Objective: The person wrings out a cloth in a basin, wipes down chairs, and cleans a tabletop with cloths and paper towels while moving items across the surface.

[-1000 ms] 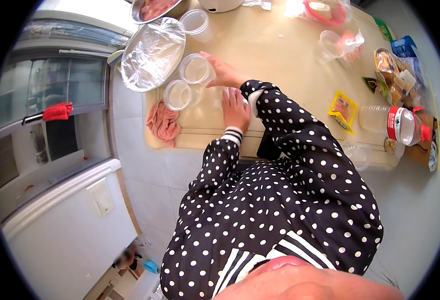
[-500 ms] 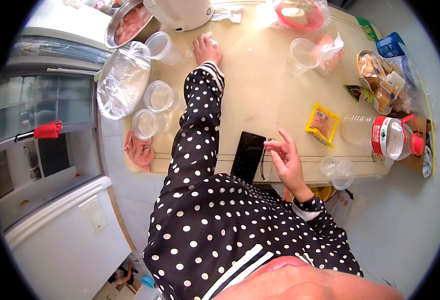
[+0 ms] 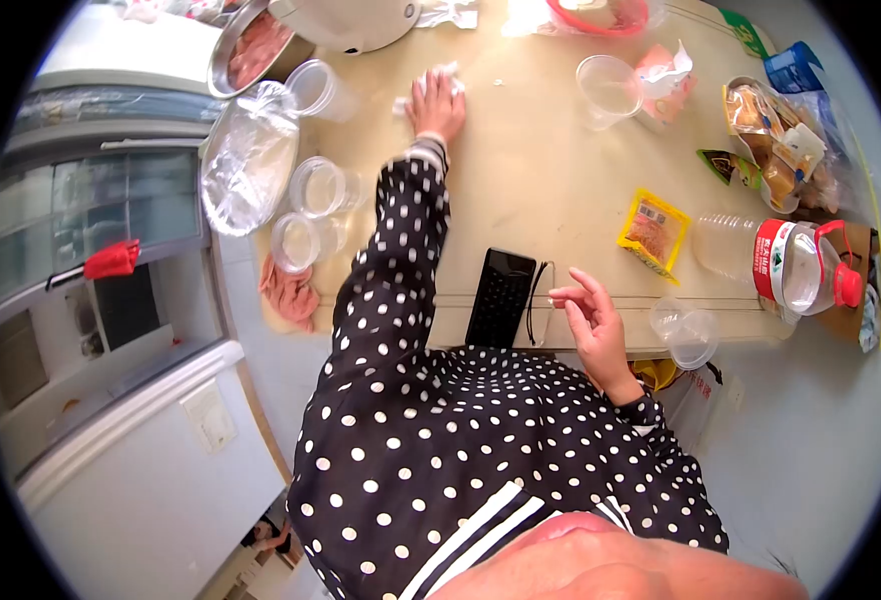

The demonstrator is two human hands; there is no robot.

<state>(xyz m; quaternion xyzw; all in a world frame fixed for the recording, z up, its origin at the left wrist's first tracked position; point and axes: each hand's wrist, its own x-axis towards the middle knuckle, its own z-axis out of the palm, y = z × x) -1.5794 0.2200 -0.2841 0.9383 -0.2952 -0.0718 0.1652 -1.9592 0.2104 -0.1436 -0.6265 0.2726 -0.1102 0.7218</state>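
My left hand reaches far across the table and presses a crumpled white tissue against its surface. The tissue shows around the fingertips. To the left of that hand stand clear plastic cups. My right hand hovers at the table's near edge, fingers loosely bent and apart, with nothing in it. Beside it lie a black phone and a dark cord. A yellow-edged food packet lies farther to the right.
At the left are a plastic-covered dish, a metal bowl of raw meat and a pink cloth. A white appliance stands at the back. A large water bottle and bagged bread line the right side.
My left hand has moved a little to the right over the table with the tissue, and more of the tissue shows. My right hand stays near the phone. The view has shifted slightly.
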